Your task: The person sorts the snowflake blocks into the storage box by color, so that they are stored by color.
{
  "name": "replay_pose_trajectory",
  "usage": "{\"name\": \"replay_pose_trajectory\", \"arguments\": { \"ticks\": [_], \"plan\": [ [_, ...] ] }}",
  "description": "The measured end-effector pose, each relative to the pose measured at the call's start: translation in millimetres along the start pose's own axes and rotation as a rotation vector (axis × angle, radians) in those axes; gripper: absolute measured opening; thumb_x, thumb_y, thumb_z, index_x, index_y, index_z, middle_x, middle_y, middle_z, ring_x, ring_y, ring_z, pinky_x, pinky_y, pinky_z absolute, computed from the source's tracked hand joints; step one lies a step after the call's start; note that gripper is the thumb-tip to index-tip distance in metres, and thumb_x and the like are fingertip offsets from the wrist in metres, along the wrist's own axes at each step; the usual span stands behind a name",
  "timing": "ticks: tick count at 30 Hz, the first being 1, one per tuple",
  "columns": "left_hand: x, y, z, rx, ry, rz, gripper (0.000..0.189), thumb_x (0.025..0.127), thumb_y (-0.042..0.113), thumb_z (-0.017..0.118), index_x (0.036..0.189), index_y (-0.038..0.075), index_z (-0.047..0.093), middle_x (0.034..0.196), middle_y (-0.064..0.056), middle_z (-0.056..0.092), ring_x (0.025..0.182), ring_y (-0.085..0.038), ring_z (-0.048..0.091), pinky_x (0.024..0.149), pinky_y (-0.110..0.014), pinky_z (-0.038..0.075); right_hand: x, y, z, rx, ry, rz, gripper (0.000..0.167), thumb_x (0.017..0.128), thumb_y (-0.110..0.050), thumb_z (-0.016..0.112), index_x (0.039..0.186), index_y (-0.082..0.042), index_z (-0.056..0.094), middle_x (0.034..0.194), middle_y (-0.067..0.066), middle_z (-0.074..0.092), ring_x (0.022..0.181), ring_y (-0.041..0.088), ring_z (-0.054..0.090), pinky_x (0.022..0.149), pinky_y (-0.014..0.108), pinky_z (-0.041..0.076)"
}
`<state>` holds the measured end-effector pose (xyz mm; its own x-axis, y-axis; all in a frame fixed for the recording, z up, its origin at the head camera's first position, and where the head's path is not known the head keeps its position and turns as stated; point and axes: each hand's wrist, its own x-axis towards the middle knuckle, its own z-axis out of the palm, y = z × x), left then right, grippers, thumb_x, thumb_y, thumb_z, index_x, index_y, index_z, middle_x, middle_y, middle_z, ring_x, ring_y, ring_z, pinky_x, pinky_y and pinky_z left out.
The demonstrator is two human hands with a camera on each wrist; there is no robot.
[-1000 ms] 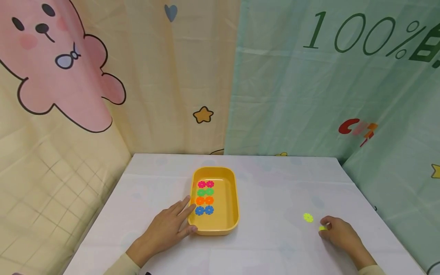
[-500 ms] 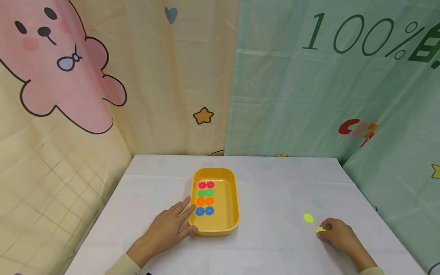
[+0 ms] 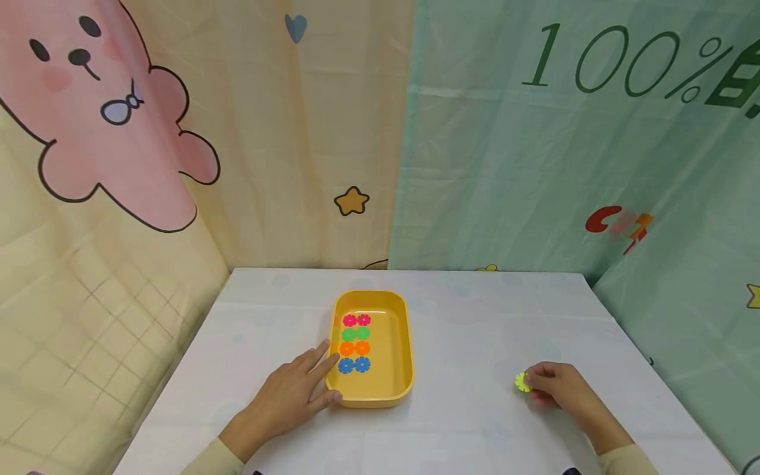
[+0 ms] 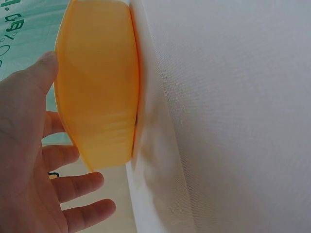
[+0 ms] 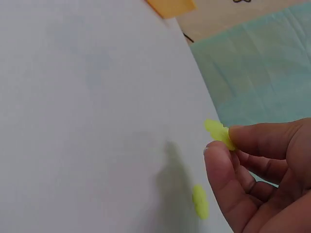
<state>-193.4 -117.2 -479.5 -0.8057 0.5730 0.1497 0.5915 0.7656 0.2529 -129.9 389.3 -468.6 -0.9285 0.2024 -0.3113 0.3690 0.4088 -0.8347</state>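
Observation:
My right hand pinches a yellow-green flower-shaped disc between thumb and index finger, above the right part of the table. A second yellow-green flower disc lies on the cloth below that hand; in the head view the hand covers it. My left hand rests with spread fingers at the left rim of a yellow tray, its thumb against the near corner. Inside, along the tray's left side, pairs of flower discs form rows: pink, green, orange and blue.
A white cloth covers the table. Behind it hang a cream curtain with cartoon prints and a green curtain. The right half of the tray's floor is bare.
My right hand has moved left with the pinched yellow-green flower disc, and now hides the other disc in the head view. The left hand and tray stay put.

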Motion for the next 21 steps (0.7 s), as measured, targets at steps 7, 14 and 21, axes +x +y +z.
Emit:
{"name": "replay_pose_trajectory", "arguments": {
  "ticks": [7, 14, 21],
  "plan": [
    [0.0, 0.9, 0.2, 0.001, -0.001, -0.011, 0.074, 0.095, 0.067, 0.055, 0.151, 0.018, 0.052, 0.164, -0.007, 0.037, 0.137, -0.037, 0.051, 0.099, -0.06, 0.051, 8.0, -33.8, 23.8, 0.153, -0.052, -0.064, 0.034, 0.1, -0.014, 0.065, 0.121, 0.012, 0.062, 0.093, 0.008, 0.071, 0.079, 0.016, 0.07, 0.071, 0.027, 0.062],
    [0.3, 0.3, 1.3, 0.005, -0.004, -0.015, 0.074, 0.095, 0.065, 0.057, 0.151, 0.019, 0.051, 0.164, -0.007, 0.036, 0.138, -0.037, 0.05, 0.1, -0.059, 0.051, 17.8, -74.8, 54.6, 0.197, -0.078, -0.131, 0.031, 0.099, -0.013, 0.067, 0.119, 0.01, 0.066, 0.095, 0.011, 0.071, 0.078, 0.017, 0.07, 0.073, 0.027, 0.062],
    [-0.1, -0.1, 0.9, 0.008, -0.004, -0.012, 0.075, 0.095, 0.068, 0.053, 0.152, 0.018, 0.05, 0.165, -0.006, 0.035, 0.138, -0.037, 0.05, 0.1, -0.059, 0.051, 24.7, -115.0, 90.8, 0.214, -0.141, -0.17, 0.028, 0.098, -0.014, 0.069, 0.115, 0.008, 0.069, 0.093, 0.011, 0.072, 0.073, 0.016, 0.069, 0.072, 0.028, 0.062]
  ]
}}
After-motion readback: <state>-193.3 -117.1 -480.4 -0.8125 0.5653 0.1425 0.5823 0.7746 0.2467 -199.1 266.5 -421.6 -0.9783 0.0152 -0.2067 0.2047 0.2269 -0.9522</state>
